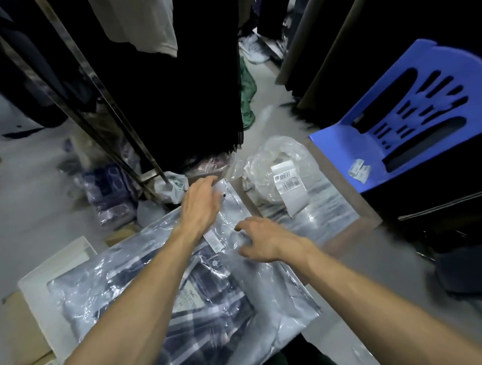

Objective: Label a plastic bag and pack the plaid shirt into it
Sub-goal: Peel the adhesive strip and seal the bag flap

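A clear plastic bag lies across the middle of the floor with the dark plaid shirt inside it, collar label showing. A small white label sits on the bag near its far end. My left hand rests palm down on the bag's far flap, fingers spread. My right hand hovers just to the right, fingers curled and touching the plastic. Neither hand grips anything that I can make out.
A stack of clear bags with a barcode label sheet lies to the right. A blue plastic chair holds small labels. Hanging dark clothes and a rack leg stand ahead. A white box sits at left.
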